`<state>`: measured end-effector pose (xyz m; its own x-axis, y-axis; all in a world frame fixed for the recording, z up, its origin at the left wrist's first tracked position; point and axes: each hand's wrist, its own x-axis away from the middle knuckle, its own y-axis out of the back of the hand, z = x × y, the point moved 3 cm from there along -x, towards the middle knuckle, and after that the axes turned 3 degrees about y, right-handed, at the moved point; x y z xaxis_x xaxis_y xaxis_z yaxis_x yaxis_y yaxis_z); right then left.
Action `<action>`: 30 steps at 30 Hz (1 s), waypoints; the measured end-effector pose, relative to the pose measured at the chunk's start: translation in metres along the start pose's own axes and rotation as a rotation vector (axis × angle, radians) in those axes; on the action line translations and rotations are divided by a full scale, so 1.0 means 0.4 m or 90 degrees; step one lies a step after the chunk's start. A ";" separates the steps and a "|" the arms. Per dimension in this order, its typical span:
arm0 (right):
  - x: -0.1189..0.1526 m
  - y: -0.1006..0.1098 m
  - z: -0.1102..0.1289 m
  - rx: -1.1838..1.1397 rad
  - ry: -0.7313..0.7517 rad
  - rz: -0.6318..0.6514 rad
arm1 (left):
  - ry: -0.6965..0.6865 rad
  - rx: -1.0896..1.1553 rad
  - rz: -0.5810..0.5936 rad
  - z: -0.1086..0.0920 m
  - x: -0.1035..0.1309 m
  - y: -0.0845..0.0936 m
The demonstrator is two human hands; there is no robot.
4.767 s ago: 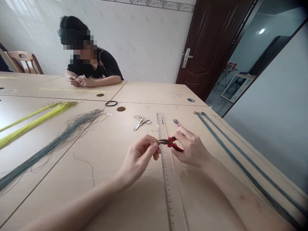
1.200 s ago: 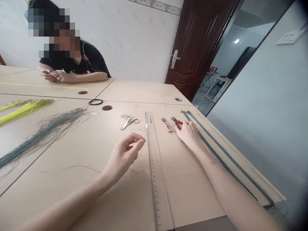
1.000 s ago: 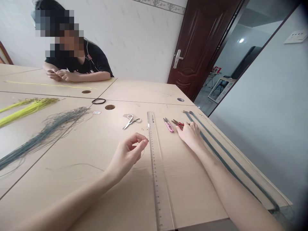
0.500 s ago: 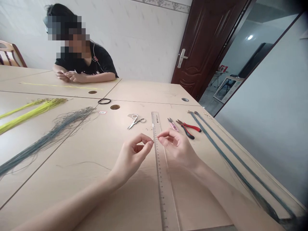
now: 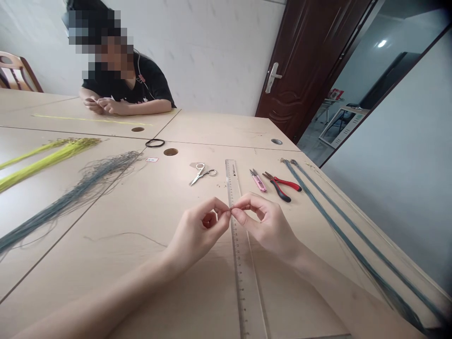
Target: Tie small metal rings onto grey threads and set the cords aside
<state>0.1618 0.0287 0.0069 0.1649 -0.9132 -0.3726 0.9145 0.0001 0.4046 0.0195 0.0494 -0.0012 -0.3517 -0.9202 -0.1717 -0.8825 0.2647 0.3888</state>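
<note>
My left hand (image 5: 201,230) is closed in a pinch above the ruler, thumb against forefinger. My right hand (image 5: 270,226) pinches in the same way, and the fingertips of both hands meet. What lies between them is too small to make out. Under the hands a clear ruler (image 5: 243,282) stretches lengthwise over the table. A thin grey thread (image 5: 130,234) lies on the tabletop and runs in behind my left wrist. Beyond my hands are silver scissors (image 5: 199,176), pink thread snips (image 5: 258,181) and red-and-black pliers (image 5: 282,186).
On the left lie a grey-blue cord bundle (image 5: 70,200) and yellow cord bundles (image 5: 52,157). More grey-blue cords (image 5: 339,228) run along the right edge. A black ring (image 5: 155,142) lies near a round table hole (image 5: 171,152). Another person (image 5: 123,94) sits across the table.
My two hands have come together; the small gap between their fingertips has closed. The whole view has shifted slightly. The tools and cords lie where they were.
</note>
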 end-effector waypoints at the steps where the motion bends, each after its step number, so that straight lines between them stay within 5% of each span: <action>1: 0.000 0.001 0.000 0.009 0.000 0.000 | -0.004 -0.008 0.000 -0.001 -0.001 0.000; 12: 0.007 -0.002 0.019 0.297 0.236 -0.045 | -0.002 -0.024 0.019 0.006 -0.004 -0.005; 30: 0.007 0.006 0.019 0.370 0.278 0.024 | 0.025 0.040 0.104 0.017 -0.003 -0.006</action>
<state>0.1618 0.0231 0.0131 0.4366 -0.6705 -0.5998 0.5807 -0.2991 0.7571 0.0201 0.0519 -0.0079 -0.4800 -0.8741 -0.0747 -0.8332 0.4275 0.3509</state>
